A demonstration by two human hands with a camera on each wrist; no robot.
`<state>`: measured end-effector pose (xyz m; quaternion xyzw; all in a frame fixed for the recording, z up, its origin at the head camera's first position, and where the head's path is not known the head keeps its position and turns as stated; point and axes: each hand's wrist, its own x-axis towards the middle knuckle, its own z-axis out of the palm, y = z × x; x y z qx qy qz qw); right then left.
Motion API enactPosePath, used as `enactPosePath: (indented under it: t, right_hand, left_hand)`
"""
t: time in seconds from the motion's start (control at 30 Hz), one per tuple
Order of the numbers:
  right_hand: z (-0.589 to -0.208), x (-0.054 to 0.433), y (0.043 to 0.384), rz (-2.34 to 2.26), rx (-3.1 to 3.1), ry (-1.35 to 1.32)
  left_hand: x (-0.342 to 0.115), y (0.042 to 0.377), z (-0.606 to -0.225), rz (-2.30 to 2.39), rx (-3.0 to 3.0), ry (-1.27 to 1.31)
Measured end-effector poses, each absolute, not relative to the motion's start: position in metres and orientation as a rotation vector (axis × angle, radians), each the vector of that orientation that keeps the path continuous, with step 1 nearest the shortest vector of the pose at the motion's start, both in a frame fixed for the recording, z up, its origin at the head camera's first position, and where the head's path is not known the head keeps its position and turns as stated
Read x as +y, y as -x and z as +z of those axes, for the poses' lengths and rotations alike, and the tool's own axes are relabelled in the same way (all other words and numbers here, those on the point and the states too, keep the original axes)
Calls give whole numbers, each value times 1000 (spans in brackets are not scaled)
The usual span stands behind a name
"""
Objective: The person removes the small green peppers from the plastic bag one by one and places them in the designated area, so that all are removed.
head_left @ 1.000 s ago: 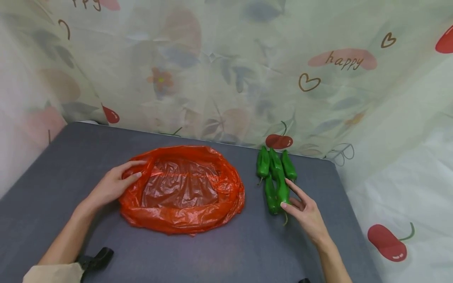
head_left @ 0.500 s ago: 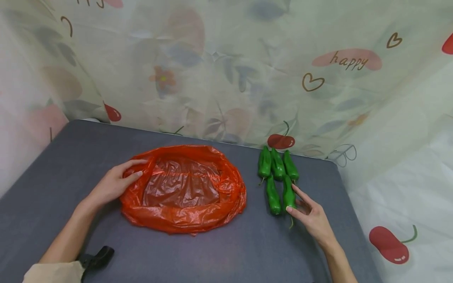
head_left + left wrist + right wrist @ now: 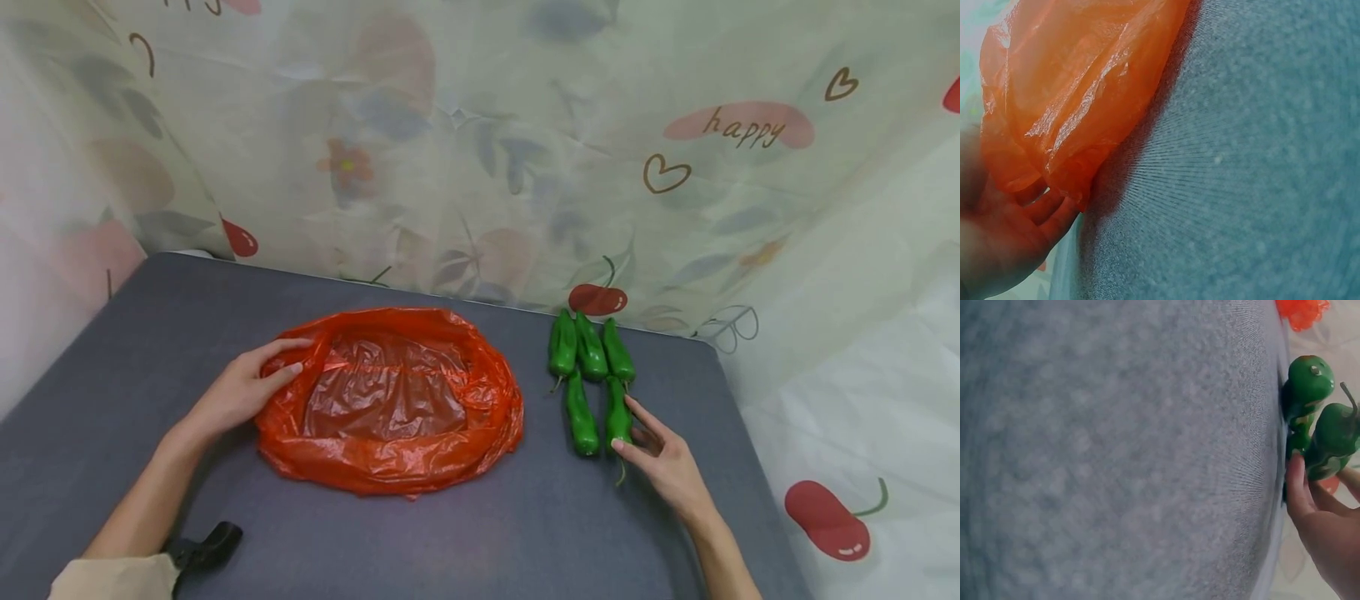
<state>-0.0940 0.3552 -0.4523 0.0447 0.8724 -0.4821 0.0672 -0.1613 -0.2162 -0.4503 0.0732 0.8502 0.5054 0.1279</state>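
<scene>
A red plastic bag (image 3: 386, 462) lies spread on the table with its mouth facing up. My left hand (image 3: 243, 385) holds the bag's left rim between thumb and fingers; in the left wrist view, some fingers are partly hidden behind the orange-looking plastic. To the right, my right hand (image 3: 663, 458) grips a green chili pepper (image 3: 617, 412) near its stem end, thumb on one side and fingers on the other. In the right wrist view this pepper (image 3: 1334, 434) has its curved stem pointing up. Another pepper (image 3: 581, 417) lies just left of it, apart from it.
Behind the gripped pepper, several more green chili peppers, one of them a pepper (image 3: 562, 346) at the left, lie in a row near the far edge of the grey table (image 3: 465, 542). A patterned curtain (image 3: 450, 150) hangs right behind that edge.
My right hand has moved the gripped pepper to the right, away from the neighbouring pepper, and it no longer overlaps the row behind. My left hand and the bag have stayed put.
</scene>
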Motion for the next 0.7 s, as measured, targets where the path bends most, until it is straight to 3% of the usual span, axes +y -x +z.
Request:
enactPosePath:
  t: [0.7]
  right_hand:
    - [-461,357,102,-1365,2642,-121]
  left_hand:
    - [-217,160,-451,1517,2440,-212]
